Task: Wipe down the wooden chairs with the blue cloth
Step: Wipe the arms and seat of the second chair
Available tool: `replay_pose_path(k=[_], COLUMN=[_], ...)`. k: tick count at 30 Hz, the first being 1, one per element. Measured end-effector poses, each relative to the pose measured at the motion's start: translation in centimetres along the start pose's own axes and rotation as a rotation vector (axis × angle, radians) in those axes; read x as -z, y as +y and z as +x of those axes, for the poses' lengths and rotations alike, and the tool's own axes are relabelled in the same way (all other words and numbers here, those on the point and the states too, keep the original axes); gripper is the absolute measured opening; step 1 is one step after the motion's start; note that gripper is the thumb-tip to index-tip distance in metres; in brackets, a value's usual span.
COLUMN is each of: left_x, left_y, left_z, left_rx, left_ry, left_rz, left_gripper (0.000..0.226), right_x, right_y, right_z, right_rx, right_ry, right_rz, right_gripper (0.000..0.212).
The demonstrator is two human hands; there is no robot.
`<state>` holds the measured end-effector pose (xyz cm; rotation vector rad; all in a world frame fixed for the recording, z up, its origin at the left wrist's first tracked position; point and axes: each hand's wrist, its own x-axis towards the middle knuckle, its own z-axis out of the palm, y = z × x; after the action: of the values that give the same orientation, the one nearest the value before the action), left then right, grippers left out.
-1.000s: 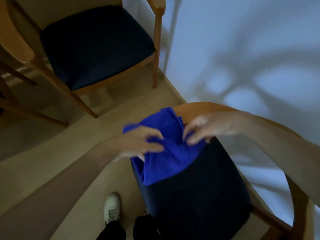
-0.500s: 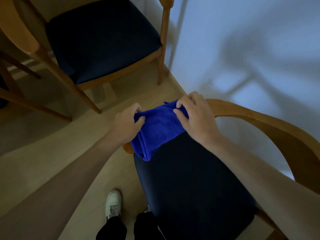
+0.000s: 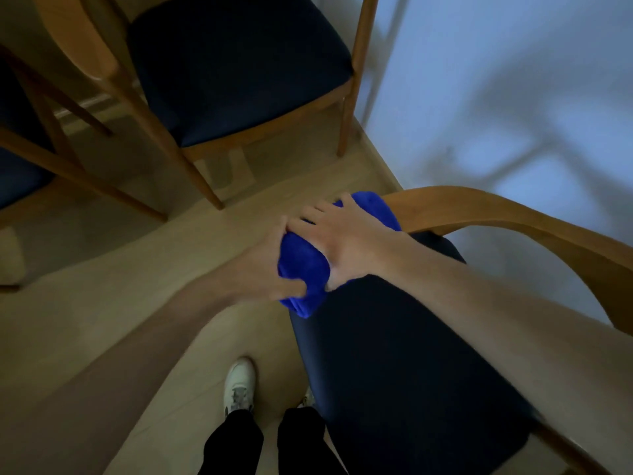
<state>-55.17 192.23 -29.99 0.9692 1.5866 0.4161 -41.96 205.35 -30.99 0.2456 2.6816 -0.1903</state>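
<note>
Step in hand: I judge this to be folding the blue cloth (image 3: 310,269) into a pad at the near chair (image 3: 507,221), before wiping its wood.
Left hand (image 3: 265,269): my fingers curl around the cloth's left side; the thumb digs into the fold at the lower edge.
Right hand (image 3: 346,241): fingers spread wide and fairly straight, pressing flat on top of the cloth; the thumb hooks its near edge.
Cloth position: bunched between both palms, under my right fingers, over the front end of the curved wooden armrest (image 3: 479,204) and the seat corner.
Doing it well: I would keep the bundle compact and let one hand take full hold before the other lets go. Then I would follow the armrest's curve in long strokes, pressing evenly.
Cloth material: vivid blue, plush, soft, thickly folded.
Chair frame: smooth honey-coloured wood, a rounded, bowed rail.
Seat (image 3: 411,354): dark padded cushion, matte, just below my right wrist.
Beyond my fingertips: a second chair (image 3: 239,63) of the same make, well apart, on a pale floor (image 3: 120,269).
Below my wrists: dark trousers and a white shoe (image 3: 239,382).
</note>
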Motion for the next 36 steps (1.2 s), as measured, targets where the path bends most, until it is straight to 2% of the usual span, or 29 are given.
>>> replay_pose_path(k=[1, 2, 3, 6, 9, 12, 14, 19, 23, 26, 28, 31, 34, 36], left_x=[-1.2, -2.4, -3.5, -6.7, -9.6, -9.8, -8.3, -5.9, -5.9, -6.6, -7.4, -8.1, -7.1, -5.9], left_y=[0.1, 0.5, 1.4, 6.7, 12.2, 12.7, 9.9, 1.3, 0.6, 3.7, 6.4, 9.6, 8.4, 5.3], left_z=[0.2, 0.8, 1.7, 7.1, 12.1, 12.8, 10.9, 2.3, 1.1, 4.3, 7.4, 10.5, 9.8, 7.4], left_rx=[0.026, 0.057, 0.068, -0.048, -0.144, -0.19, -0.212, 0.028, 0.153, 0.138, 0.036, -0.12, -0.203, -0.172], left_ry=[0.028, 0.107, 0.211, 0.442, 0.474, 0.475, 0.522, 0.644, 0.683, 0.673, 0.664, 0.567, 0.537, 0.544], left_rz=[0.118, 0.282, 0.435, 0.721, 0.849, 0.85, 0.8, 0.642, 0.753, 0.854, 0.884, 0.864, 0.805, 0.706], left_gripper=[0.127, 0.139, 0.139, 0.109, 0.093, 0.086, 0.081, 0.075, 0.077, 0.083, 0.084, 0.083, 0.08, 0.074], right_x=[-0.1, -0.1, -0.1, -0.3, -1.0, -1.7, -1.7, -1.3, -1.8, -1.8, -1.8, -1.6, -1.0, -0.3], right_y=[0.5, 1.3, 2.5, 7.9, 12.6, 12.5, 10.1, 0.8, -0.4, 3.0, 6.0, 8.9, 7.7, 4.9], right_z=[-0.4, -1.0, -1.9, -6.0, -10.2, -10.2, -8.1, -1.4, -0.4, -2.5, -4.8, -7.2, -6.4, -4.2], right_rx=[0.014, 0.004, -0.034, -0.233, -0.431, -0.518, -0.48, -0.155, -0.078, -0.154, -0.276, -0.439, -0.511, -0.452], right_ry=[0.027, 0.047, 0.054, 0.004, -0.091, -0.124, -0.042, 0.153, 0.255, 0.266, 0.227, 0.11, 0.037, 0.031], right_rz=[0.001, 0.023, 0.063, 0.155, 0.152, 0.118, 0.06, -0.003, 0.005, 0.078, 0.096, 0.149, 0.103, 0.059], right_gripper=[0.11, 0.107, 0.106, 0.109, 0.116, 0.118, 0.111, 0.098, 0.092, 0.095, 0.099, 0.105, 0.105, 0.099])
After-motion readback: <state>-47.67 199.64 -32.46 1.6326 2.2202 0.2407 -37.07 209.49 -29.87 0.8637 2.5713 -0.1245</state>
